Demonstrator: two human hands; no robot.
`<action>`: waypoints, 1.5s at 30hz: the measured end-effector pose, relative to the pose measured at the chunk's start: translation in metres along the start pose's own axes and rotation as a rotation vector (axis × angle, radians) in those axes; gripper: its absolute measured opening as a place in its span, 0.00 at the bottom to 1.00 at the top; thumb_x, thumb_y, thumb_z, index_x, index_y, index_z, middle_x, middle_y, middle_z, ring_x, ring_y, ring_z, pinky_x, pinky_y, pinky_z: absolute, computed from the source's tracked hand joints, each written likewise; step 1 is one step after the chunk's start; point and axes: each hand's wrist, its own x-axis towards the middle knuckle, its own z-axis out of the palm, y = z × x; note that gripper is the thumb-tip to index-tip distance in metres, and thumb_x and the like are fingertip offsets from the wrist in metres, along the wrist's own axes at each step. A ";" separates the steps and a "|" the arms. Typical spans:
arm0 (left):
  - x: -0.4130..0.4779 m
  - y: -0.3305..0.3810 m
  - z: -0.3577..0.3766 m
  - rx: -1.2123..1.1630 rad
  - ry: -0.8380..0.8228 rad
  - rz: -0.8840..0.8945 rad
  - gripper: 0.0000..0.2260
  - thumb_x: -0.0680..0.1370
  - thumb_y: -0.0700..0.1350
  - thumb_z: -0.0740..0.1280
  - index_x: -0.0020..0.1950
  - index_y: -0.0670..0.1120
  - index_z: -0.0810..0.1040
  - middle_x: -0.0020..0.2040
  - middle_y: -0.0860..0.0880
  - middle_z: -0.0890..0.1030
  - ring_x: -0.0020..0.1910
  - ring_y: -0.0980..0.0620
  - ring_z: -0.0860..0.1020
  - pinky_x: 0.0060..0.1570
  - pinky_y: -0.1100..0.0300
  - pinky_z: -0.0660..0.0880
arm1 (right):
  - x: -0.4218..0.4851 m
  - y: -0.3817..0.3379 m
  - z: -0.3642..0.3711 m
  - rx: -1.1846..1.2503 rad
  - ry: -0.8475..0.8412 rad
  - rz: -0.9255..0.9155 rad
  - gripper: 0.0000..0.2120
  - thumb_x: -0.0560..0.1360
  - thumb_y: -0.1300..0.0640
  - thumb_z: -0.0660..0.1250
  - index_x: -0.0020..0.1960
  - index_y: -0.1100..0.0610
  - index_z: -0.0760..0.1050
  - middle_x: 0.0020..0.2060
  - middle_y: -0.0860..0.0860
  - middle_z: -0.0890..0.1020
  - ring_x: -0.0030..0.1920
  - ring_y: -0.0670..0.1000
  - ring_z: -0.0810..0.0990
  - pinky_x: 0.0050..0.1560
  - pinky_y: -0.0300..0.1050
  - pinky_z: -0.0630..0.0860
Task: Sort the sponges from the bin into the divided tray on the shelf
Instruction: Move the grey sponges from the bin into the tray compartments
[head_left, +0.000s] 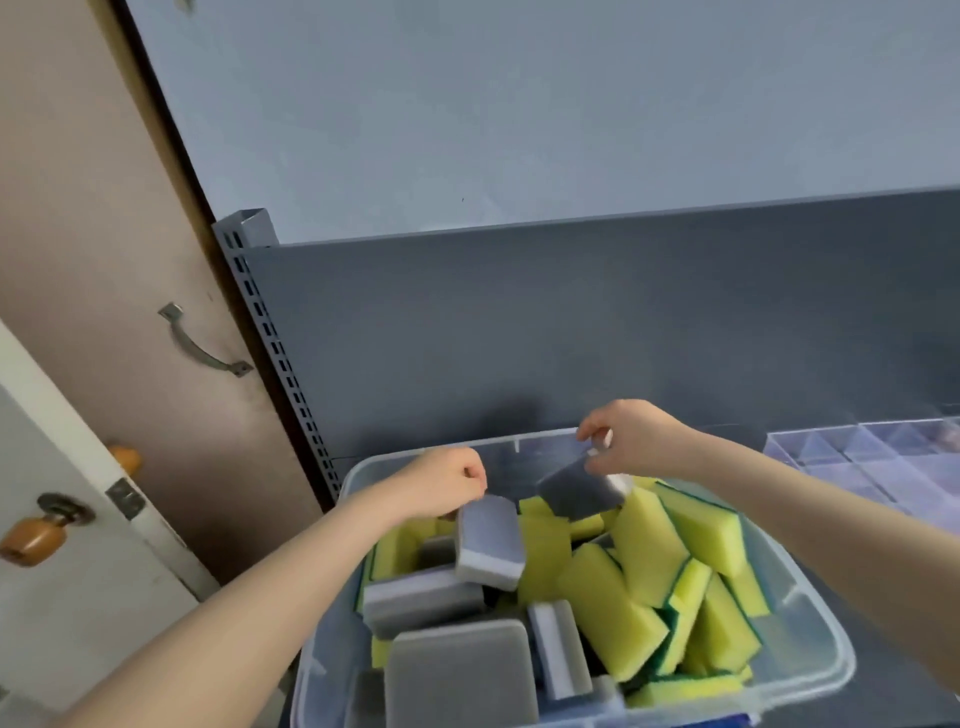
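A clear plastic bin in front of me holds several yellow-green sponges on the right and several grey sponges on the left. My left hand grips the top of a grey sponge that hangs over the bin's left side. My right hand pinches another grey sponge by its upper edge, lifted above the bin's far rim. The clear divided tray sits on the shelf to the right, partly cut off by the frame.
The dark grey shelf back panel rises behind the bin, with a slotted upright post at its left. A brown door with a metal handle and a white door with a round knob stand to the left.
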 end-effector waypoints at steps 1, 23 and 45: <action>0.000 0.002 0.000 0.012 -0.024 -0.009 0.04 0.75 0.47 0.64 0.45 0.49 0.77 0.45 0.49 0.81 0.40 0.51 0.78 0.46 0.51 0.78 | -0.003 0.001 0.003 -0.035 -0.022 0.006 0.19 0.68 0.53 0.68 0.59 0.51 0.77 0.51 0.47 0.80 0.48 0.47 0.76 0.45 0.36 0.69; 0.023 0.037 -0.042 -0.626 0.164 0.178 0.18 0.70 0.36 0.74 0.57 0.49 0.78 0.51 0.50 0.81 0.52 0.51 0.79 0.48 0.55 0.78 | -0.062 0.013 -0.019 1.083 0.329 0.375 0.20 0.70 0.71 0.68 0.61 0.64 0.74 0.52 0.61 0.80 0.50 0.59 0.82 0.48 0.50 0.81; 0.053 0.231 0.055 -0.642 -0.007 0.416 0.13 0.73 0.41 0.72 0.56 0.50 0.78 0.52 0.49 0.81 0.50 0.51 0.81 0.42 0.57 0.81 | -0.228 0.142 -0.066 1.016 0.736 0.601 0.12 0.73 0.63 0.68 0.57 0.57 0.76 0.51 0.56 0.80 0.53 0.56 0.80 0.53 0.49 0.79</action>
